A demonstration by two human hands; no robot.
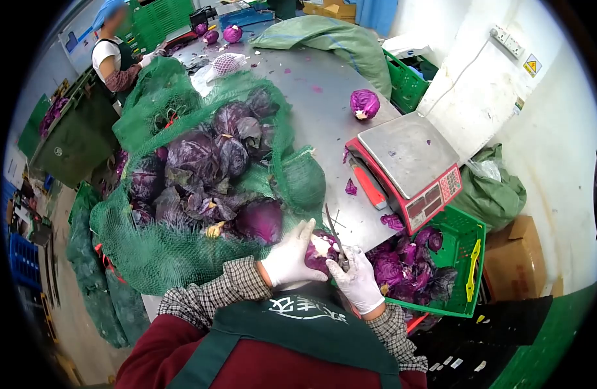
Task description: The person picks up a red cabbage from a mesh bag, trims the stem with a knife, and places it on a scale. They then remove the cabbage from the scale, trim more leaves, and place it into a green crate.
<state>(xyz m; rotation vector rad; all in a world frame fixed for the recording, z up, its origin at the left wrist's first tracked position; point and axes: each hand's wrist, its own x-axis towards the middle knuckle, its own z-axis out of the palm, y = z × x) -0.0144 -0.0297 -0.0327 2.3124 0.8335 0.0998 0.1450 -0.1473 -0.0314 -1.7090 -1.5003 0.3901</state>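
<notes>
Gloves cover both our hands. Our left hand (290, 259) curls around a small red cabbage (319, 253), cut stem end up, held just above our apron. Our right hand (358, 279) sits touching the cabbage's right side, fingers closed on a knife (334, 230) whose blade points up past the stem. Right of the hands a green crate (467, 259) holds purple leaves. Beyond the hands a green net sack (181, 253) of cabbages lies on the steel table (318, 110), a scale (408, 165) to its right. Farther off, a co-worker (113, 58) stands at the table's far end.
</notes>
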